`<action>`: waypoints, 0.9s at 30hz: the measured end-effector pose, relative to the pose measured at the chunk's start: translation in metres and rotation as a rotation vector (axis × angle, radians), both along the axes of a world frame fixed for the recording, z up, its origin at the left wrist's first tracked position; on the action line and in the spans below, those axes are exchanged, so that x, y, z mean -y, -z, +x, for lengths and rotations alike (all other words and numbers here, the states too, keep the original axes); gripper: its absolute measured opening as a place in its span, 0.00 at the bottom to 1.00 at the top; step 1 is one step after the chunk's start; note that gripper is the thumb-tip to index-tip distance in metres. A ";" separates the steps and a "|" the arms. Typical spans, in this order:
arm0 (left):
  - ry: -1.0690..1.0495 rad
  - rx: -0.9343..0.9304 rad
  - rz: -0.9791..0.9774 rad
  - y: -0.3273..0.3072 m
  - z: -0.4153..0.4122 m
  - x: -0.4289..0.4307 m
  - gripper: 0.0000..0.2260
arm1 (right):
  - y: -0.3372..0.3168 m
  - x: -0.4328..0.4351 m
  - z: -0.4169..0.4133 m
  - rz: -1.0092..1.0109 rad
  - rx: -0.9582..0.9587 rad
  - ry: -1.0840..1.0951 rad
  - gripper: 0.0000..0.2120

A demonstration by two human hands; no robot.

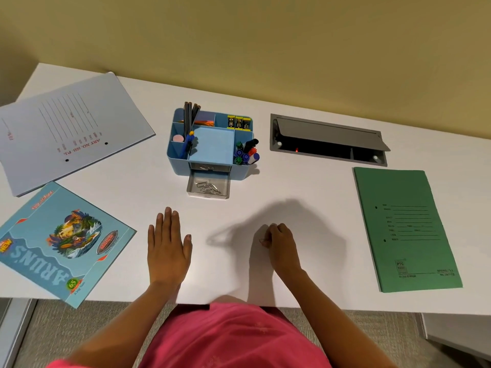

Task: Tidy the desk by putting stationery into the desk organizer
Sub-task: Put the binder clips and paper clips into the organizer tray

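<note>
Silver wire, barely visible: one small paper clip (262,241) sat at the fingertips of the right hand (281,243), low over the white counter (292,181). The grip was closed to a tight pinch on it, fingers curled; the clip was too small to tell its long axis.

The left hand (167,245) lay flat and spread on the counter, holding nothing.

The blue desk organizer (178,166) stood ahead and to the left of the pinching hand, well apart. Its clear drawer (189,185) was pulled out toward the person. The left hand was somewhat nearer to it, but the right had the clip.

Contents:
- Drawer: loose clips (208,187).
- Back left: pencils (189,115), upright.
- Back right: staple boxes (239,122).
- Right front: markers (247,152), caps up.
- Left: a pink eraser (178,138) and a blue pen (187,144).

Likely destination was the drawer.
</note>
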State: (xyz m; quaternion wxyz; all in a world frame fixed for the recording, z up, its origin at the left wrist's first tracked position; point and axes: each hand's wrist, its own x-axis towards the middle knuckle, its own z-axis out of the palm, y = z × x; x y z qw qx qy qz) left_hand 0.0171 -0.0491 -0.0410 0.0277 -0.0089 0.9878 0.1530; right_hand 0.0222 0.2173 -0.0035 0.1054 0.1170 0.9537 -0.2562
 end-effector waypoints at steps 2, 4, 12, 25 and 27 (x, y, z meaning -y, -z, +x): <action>0.002 -0.001 -0.004 0.000 0.000 0.000 0.28 | -0.007 0.005 -0.005 -0.017 0.006 0.002 0.10; 0.004 -0.001 -0.006 0.000 -0.001 0.001 0.28 | -0.016 0.015 -0.013 -0.070 -0.035 0.027 0.10; 0.012 0.009 -0.026 0.001 0.000 0.002 0.28 | -0.041 0.076 -0.080 -0.199 -0.273 -0.093 0.08; -0.002 0.032 0.027 -0.004 -0.002 -0.001 0.27 | -0.029 0.093 -0.097 -0.120 -0.378 -0.120 0.12; -0.060 0.010 0.128 -0.010 -0.006 -0.007 0.25 | -0.030 0.088 -0.088 -0.166 -0.401 -0.081 0.09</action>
